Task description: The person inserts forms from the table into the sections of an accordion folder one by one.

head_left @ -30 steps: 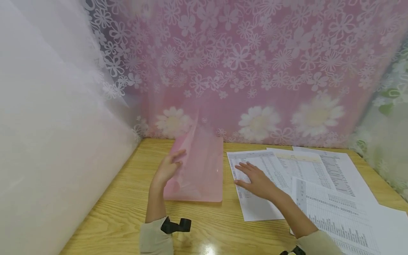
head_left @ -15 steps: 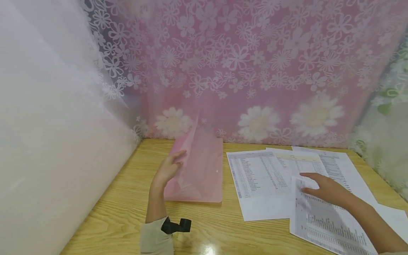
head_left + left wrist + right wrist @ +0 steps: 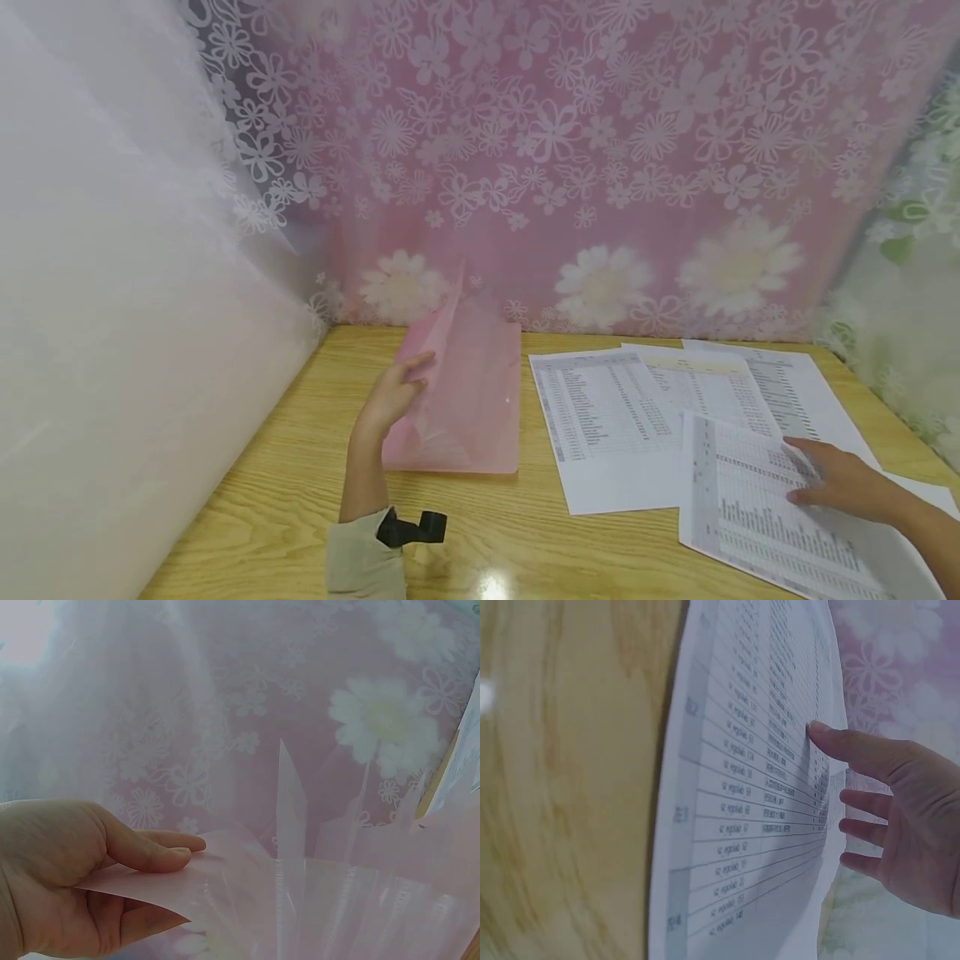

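My left hand (image 3: 392, 402) pinches the cover of a pink folder (image 3: 487, 400) between thumb and fingers, holding it raised. In the left wrist view, the thumb lies on top of the pink cover (image 3: 142, 885), and clear plastic pockets (image 3: 292, 900) stand partly fanned up beside it. At the right, my right hand (image 3: 847, 483) is over a printed sheet (image 3: 750, 508) with a bar chart. Its fingers look fairly straight in the right wrist view; the thumb overlaps the printed page (image 3: 742, 787), and the other fingertips are right at the page's far edge.
More printed sheets overlap behind: one with a grey header (image 3: 600, 417), one with a yellow band (image 3: 690, 367), another (image 3: 795, 383) at the far right. A floral curtain (image 3: 562, 167) hangs behind the wooden table (image 3: 480, 533); a white sheet wall (image 3: 150, 292) borders the left.
My right hand has moved right and nearer, from over the grey-header sheet to over the bar-chart sheet. My left hand stays in place with the folder's cover.
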{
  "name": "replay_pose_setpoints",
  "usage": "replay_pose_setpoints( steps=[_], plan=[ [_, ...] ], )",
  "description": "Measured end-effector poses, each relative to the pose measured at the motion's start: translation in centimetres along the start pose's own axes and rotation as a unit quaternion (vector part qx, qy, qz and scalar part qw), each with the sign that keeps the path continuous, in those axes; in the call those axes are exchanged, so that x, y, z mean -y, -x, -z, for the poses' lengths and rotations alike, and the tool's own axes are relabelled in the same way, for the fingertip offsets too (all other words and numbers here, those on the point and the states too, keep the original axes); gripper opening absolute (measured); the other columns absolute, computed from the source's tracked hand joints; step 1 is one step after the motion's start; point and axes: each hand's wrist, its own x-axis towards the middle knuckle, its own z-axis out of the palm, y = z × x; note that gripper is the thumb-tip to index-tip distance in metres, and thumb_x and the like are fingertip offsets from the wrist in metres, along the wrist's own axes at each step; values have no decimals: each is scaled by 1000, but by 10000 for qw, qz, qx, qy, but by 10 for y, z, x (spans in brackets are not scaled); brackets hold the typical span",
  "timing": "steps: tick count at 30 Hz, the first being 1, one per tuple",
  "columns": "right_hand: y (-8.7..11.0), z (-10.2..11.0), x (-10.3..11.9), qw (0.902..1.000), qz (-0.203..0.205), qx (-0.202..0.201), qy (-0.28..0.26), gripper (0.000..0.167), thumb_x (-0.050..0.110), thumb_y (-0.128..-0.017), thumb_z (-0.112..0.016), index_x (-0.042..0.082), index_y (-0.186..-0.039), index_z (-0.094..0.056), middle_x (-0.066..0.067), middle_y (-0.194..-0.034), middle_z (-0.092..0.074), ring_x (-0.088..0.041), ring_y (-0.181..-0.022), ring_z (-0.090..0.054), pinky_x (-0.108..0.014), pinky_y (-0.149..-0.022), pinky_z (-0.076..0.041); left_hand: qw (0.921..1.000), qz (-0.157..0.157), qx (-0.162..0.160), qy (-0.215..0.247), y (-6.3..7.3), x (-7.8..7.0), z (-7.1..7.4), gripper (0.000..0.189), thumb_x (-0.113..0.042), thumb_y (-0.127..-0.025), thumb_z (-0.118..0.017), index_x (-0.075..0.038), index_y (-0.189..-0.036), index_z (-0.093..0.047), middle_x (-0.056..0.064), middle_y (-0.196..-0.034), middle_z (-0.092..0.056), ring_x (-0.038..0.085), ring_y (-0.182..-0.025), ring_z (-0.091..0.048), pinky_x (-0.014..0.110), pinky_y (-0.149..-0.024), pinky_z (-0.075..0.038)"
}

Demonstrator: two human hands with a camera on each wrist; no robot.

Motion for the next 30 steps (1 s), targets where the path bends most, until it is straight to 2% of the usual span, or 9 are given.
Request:
replay_pose_setpoints(
  steps=[3,7,13,18,25,30],
  plan=[
    [1,4,-4,9999,9,-116,117,86,36,-69,-76,-18,-123,-38,-45,-119,-36,-60,-105,-34,-65,-79,-33,10000,-24,-2,16,0,2,0,45,3,-90,-47,0,-135,-44,15,-136,-44,31,-130,-27,47,-100,-29],
    [0,7,-8,9997,-33,0,230,83,34,-70,-76,-17,-123,-37,-40,-107,-47,-55,-97,-44,-61,-73,-38,10000,-39,-7,21,0,3,1,45,3,-90,-47,0,-135,-44,15,-136,-44,31,-130,-27,47,-99,-29],
    [0,8,-11,9989,-29,-143,447,81,33,-68,-77,-17,-120,-41,-41,-108,-46,-56,-98,-42,-63,-75,-35,10000,-36,15,58,0,2,0,44,3,-91,-46,0,-135,-43,15,-136,-43,30,-129,-29,46,-98,-31],
    [-1,9,-16,9992,-97,136,368,80,33,-71,-76,-17,-121,-38,-34,-99,-52,-52,-91,-49,-58,-70,-40,10000,-11,18,74,-1,1,0,45,3,-90,-47,0,-135,-43,16,-136,-43,31,-129,-29,47,-98,-31],
    [-3,11,-18,9997,-74,143,206,79,31,-70,-77,-18,-120,-39,-40,-105,-48,-57,-97,-43,-61,-73,-38,10000,-19,30,34,-1,2,1,45,4,-90,-46,1,-135,-43,16,-136,-43,31,-129,-28,46,-99,-30],
    [-6,12,-18,9996,-38,125,235,79,30,-68,-78,-18,-119,-41,-31,-97,-51,-47,-89,-49,-56,-70,-41,10000,-45,29,35,-1,2,2,45,4,-90,-46,1,-135,-43,16,-137,-42,31,-129,-29,46,-99,-30]
  ],
)
